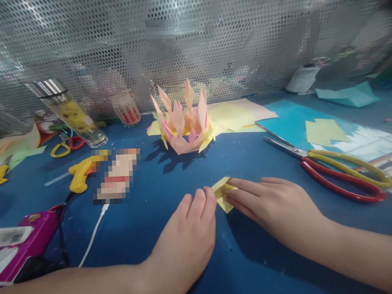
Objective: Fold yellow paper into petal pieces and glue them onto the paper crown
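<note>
A small folded yellow paper piece point(223, 196) lies on the blue table point(171, 178) in front of me. My right hand point(273, 206) presses its fingertips down on the piece from the right, fingers held together. My left hand point(187, 236) rests on the table with its fingertips touching the piece's left edge. Behind them stands a pink and yellow paper lotus point(185, 123) with pointed petals.
Large red and yellow scissors point(340, 171) lie at right beside blue paper point(295, 121) and yellow sheets point(236, 117). A yellow glue gun point(82, 173), a glass bottle point(69, 113), a small cup point(127, 109), a magenta case point(28, 243) and a white cable point(94, 234) are at left. Perforated metal panel behind.
</note>
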Demonstrator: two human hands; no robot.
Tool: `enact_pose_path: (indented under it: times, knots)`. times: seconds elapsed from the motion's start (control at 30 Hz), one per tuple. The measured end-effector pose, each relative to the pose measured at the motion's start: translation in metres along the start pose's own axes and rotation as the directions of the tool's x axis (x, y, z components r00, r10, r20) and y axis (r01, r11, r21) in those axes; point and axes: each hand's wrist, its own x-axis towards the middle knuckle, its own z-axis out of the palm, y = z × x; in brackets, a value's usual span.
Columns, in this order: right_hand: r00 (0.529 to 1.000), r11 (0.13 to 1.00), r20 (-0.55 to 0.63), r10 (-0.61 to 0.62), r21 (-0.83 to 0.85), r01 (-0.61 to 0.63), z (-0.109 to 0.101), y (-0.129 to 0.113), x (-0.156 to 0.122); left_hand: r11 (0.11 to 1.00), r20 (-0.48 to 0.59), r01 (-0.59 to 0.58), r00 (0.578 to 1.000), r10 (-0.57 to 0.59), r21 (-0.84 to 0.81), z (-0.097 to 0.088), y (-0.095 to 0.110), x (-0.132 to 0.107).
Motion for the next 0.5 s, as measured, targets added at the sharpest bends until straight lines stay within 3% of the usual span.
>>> enact_pose_path:
  times: [0.13, 0.33, 0.5]
  knots:
    - [0.999, 0.999, 0.018, 0.035, 0.004, -0.035, 0.0033, -0.0007, -0.0027, 0.999, 0.012, -0.045, 0.999, 0.045, 0.021, -0.001, 0.0008, -0.0011]
    - [0.98, 0.971, 0.119, 0.159, 0.163, -0.178, 0.005, 0.0013, -0.0022, 0.996, -0.062, -0.081, 0.995, 0.083, 0.028, 0.0006, -0.0018, -0.0021]
    - [0.978, 0.973, 0.042, 0.206, 0.098, -0.209, 0.004, 0.0038, -0.001, 0.998, -0.132, -0.065, 0.989, 0.061, -0.027, 0.0041, -0.0063, -0.0002]
